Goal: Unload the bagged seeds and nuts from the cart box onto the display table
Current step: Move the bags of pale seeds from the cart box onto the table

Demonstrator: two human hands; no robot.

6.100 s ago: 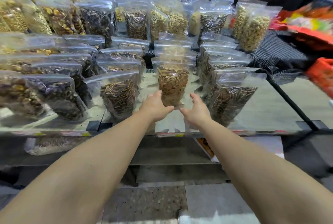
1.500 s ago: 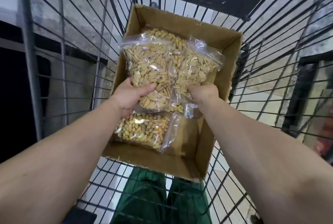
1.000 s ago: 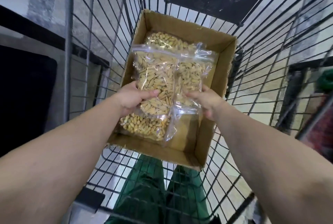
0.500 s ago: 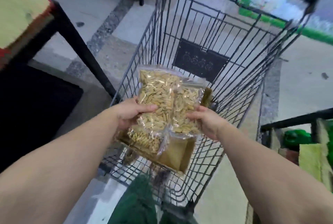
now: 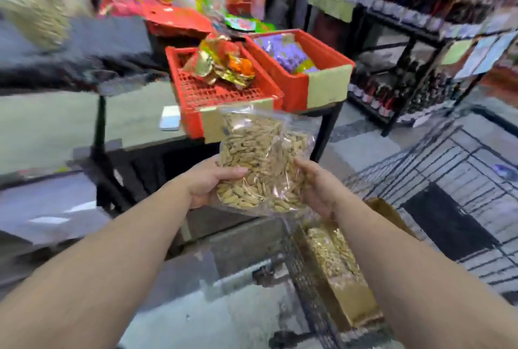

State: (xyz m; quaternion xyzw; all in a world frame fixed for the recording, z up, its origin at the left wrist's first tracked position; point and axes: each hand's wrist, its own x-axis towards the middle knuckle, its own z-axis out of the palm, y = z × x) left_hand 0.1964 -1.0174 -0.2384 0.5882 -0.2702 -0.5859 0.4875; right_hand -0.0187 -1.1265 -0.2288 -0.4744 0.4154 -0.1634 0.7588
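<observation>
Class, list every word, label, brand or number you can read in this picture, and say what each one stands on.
None can be read.
Pale tags on the red baskets: no print shows.
Shelf tags: blurred.
Snack wrappers: blurred.
Seed bags: no label shows.

Frame motion-blurred; bagged goods [image 5: 33, 12] at upper left smeared, contents unreadable; shelf bottles [image 5: 392, 90] indistinct; cart box [image 5: 350, 278] partly hidden behind right forearm; right hand [image 5: 319, 188] fingers hidden behind seed bags [image 5: 260, 163].
</observation>
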